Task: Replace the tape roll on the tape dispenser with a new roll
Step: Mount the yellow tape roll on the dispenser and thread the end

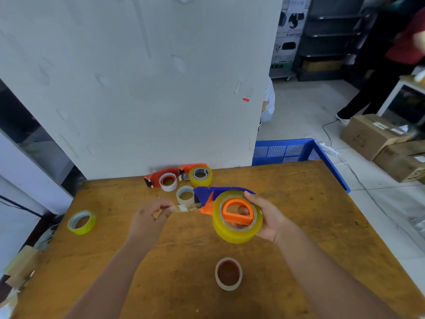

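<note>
My right hand [268, 217] grips a blue and orange tape dispenser [207, 195] above the wooden table [310, 226]. A full yellowish tape roll [236, 233] sits on the dispenser's orange hub. My left hand [150, 215] pinches the loose end of the tape strip [186, 207], which is stretched leftward from the dispenser's front. An empty cardboard core [228, 273] stands on the table below my hands.
At the table's far edge lie two red-orange dispensers [158, 177], one with a white roll [169, 181], one with a yellow roll [200, 176]. A pale roll [185, 195] and a yellow-green roll [82, 222] lie loose. A blue crate [287, 151] stands behind the table, beside cardboard boxes [370, 134].
</note>
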Tool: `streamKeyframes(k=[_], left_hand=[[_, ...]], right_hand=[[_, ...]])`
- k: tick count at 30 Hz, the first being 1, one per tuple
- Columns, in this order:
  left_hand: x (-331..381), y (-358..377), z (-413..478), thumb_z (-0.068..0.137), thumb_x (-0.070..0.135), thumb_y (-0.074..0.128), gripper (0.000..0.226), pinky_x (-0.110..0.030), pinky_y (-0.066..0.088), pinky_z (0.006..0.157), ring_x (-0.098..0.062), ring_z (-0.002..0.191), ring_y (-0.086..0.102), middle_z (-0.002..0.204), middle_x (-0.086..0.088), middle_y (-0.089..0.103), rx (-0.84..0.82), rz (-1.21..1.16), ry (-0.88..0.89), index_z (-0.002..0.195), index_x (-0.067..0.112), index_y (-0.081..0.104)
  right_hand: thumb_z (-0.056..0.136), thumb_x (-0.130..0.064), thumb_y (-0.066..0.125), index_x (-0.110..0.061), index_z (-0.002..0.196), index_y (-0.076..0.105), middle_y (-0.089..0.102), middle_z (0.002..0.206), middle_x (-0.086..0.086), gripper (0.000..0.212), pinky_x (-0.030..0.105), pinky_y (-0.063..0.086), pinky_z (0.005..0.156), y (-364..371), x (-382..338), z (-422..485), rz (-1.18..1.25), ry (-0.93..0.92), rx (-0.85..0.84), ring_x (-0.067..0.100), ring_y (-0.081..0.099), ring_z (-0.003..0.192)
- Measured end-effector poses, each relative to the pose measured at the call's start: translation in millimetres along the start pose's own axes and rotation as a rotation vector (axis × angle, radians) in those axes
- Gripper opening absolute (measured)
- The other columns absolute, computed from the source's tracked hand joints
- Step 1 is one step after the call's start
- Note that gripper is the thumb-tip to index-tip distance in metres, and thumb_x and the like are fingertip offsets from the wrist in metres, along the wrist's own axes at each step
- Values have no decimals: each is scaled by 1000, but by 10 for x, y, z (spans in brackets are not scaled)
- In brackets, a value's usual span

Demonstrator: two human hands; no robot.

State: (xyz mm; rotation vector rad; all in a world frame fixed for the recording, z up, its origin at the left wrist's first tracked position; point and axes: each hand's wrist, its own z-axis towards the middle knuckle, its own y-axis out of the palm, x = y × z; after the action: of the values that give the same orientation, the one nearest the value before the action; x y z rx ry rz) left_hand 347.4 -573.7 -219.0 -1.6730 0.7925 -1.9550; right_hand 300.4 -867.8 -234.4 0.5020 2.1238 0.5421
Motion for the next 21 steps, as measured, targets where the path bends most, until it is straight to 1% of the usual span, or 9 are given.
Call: streamKeyframes(k=[3, 6, 7, 10, 12, 15, 17, 19, 21], left_hand=[[-9, -9, -43, 87, 20, 65, 15, -23, 48, 72, -3, 87, 59, 90, 20, 64, 95, -118, -56, 90, 35, 64], [-79, -1, -113, 86, 21, 66, 21, -24, 49, 78, -9, 93, 61, 97, 16, 64, 145, -198, -51, 97, 39, 61], [-93, 6, -138, 84, 27, 68, 27, -24, 49, 80, -10, 97, 60, 104, 14, 63, 120, -202, -44, 104, 41, 58], [-51, 47, -163, 71, 42, 79, 77, -29, 44, 92, -3, 113, 51, 134, 17, 43, -78, -185, -13, 135, 43, 36], [34, 80, -131, 69, 40, 82, 87, -36, 42, 99, -4, 122, 43, 142, 18, 36, -182, -94, -37, 137, 50, 28], [69, 95, -48, 75, 30, 78, 79, -48, 40, 107, -10, 133, 37, 148, 16, 37, -247, 9, -92, 131, 59, 31], [39, 62, -16, 81, 22, 73, 72, -44, 40, 108, -5, 129, 42, 144, 17, 43, -285, -50, -47, 128, 60, 34], [20, 34, -19, 86, 19, 67, 56, -37, 42, 106, 0, 120, 49, 129, 23, 54, -315, -79, 13, 120, 57, 44], [21, 40, -26, 86, 24, 67, 31, -35, 43, 102, -1, 112, 54, 112, 25, 62, -285, -64, -3, 101, 50, 59]], right_hand=[[64, -39, 89, -7, 129, 62, 68, 124, 21, 77, 50, 55, 90, 18, 41, -11, 15, 7, -17, 35, 67, 108], [77, -45, 77, -7, 127, 64, 68, 126, 22, 64, 54, 51, 98, 11, 89, 4, 40, 14, 14, 38, 64, 115], [78, -47, 74, -7, 125, 65, 68, 126, 23, 63, 55, 50, 100, 8, 103, 5, 40, 16, 30, 39, 64, 117], [79, -50, 70, -7, 119, 69, 71, 119, 21, 58, 55, 50, 100, 11, 141, 5, 1, 24, 51, 37, 66, 110], [74, -49, 77, -5, 122, 68, 69, 119, 22, 66, 57, 45, 106, 5, 179, 8, -29, 38, 48, 36, 64, 109], [59, -49, 89, -5, 128, 64, 63, 125, 26, 85, 61, 41, 107, -20, 224, 29, -67, 72, 59, 38, 61, 112], [57, -49, 91, -5, 129, 62, 60, 122, 24, 90, 60, 44, 104, -53, 258, 45, -74, 86, 67, 38, 59, 111], [59, -49, 89, -3, 122, 66, 61, 111, 21, 82, 55, 51, 97, -61, 280, 35, -79, 91, 55, 36, 60, 103], [64, -50, 84, -6, 104, 72, 64, 93, 15, 60, 51, 56, 86, -64, 298, 17, -71, 92, 47, 32, 63, 90]])
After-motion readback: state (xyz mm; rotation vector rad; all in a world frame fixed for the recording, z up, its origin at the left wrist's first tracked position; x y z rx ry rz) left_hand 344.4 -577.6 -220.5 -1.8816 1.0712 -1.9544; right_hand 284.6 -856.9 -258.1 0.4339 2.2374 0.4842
